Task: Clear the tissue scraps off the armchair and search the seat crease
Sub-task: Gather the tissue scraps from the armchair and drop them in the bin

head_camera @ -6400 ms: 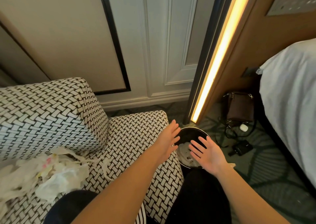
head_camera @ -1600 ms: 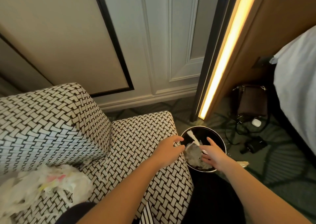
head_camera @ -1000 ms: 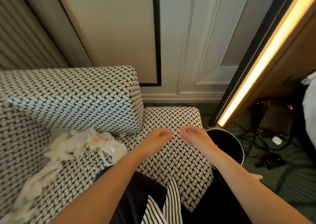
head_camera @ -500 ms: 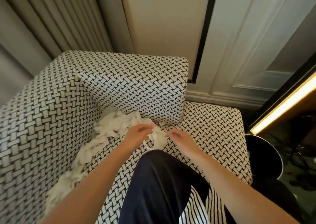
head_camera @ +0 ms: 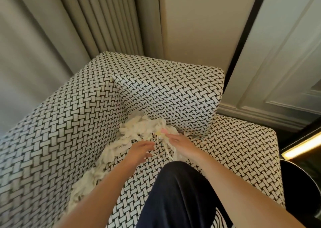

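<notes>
- The armchair [head_camera: 83, 116], boxy and upholstered in a black-and-white basket-weave fabric, filled most of the view; its back, arm and flat seat all carried the same woven pattern.
- The white tissue scraps [head_camera: 139, 128], torn, soft and crumpled into ragged strips, lay heaped in the corner where the seat met the back and the arm, and trailed down along the seat crease toward the lower left.
- A small pink and yellow fleck showed among the scraps near the top of the heap; what it was could not be told.
- The left hand [head_camera: 139, 151] lay low over the seat at the near edge of the heap, its fingers [head_camera: 147, 145] loosely spread and extended toward the scraps, not closed on anything.
- The right hand [head_camera: 182, 144] reached in just beside the left, fingertips touching the scraps, with thin strips hanging under its palm; whether it actually pinched them could not be told through the blur.
- A knee in smooth dark navy fabric [head_camera: 180, 189] rested on the seat between the two bare forearms.
- Behind the chair hung pleated grey-beige curtains [head_camera: 97, 19], beside a smooth cream wall panel [head_camera: 199, 22] edged with a black strip.
- A round black bin [head_camera: 302, 184] stood at the right, beside the seat's corner.
</notes>
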Demonstrator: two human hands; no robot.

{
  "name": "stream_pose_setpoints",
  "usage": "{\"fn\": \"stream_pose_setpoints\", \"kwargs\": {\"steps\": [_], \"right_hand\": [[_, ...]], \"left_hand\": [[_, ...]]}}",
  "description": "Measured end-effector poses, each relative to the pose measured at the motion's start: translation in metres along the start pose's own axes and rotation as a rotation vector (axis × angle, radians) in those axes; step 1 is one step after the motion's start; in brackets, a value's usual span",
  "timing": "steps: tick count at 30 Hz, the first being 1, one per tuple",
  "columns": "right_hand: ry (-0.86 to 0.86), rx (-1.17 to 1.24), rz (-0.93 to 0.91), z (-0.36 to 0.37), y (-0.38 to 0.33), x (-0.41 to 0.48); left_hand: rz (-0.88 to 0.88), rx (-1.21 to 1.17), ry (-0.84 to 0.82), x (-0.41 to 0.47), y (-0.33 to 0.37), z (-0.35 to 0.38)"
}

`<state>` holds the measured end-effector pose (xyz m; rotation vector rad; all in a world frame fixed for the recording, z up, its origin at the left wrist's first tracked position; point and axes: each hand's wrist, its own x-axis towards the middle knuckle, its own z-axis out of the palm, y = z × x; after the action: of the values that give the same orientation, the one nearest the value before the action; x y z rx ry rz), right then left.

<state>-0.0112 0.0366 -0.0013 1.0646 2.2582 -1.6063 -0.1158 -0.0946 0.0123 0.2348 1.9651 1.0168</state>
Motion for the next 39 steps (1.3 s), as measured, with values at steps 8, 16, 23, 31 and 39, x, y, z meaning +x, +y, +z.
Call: {"fn": "stream_pose_setpoints", "kwargs": {"steps": [8,16,23,31,39], "right_hand": [[0.121,0.205,0.078,0.007,0.015,-0.005],[0.262,0.379,-0.018,-0.03,0.028,-0.018],[0.388,0.618,-0.052,-0.07,0.035,-0.051],[0.501,0.687,-0.027,-0.1,0.06,-0.075],[0.484,0.544,0.091,-0.094,0.095,-0.068]], "left_hand": [[-0.03,-0.021,-0.009,0.002,-0.007,0.001],[-0.029,-0.063,-0.052,0.005,-0.009,0.018],[-0.01,-0.035,-0.07,0.014,0.002,0.035],[-0.007,0.099,-0.126,0.034,0.021,0.069],[-0.036,0.424,-0.173,0.043,0.02,0.084]]}}
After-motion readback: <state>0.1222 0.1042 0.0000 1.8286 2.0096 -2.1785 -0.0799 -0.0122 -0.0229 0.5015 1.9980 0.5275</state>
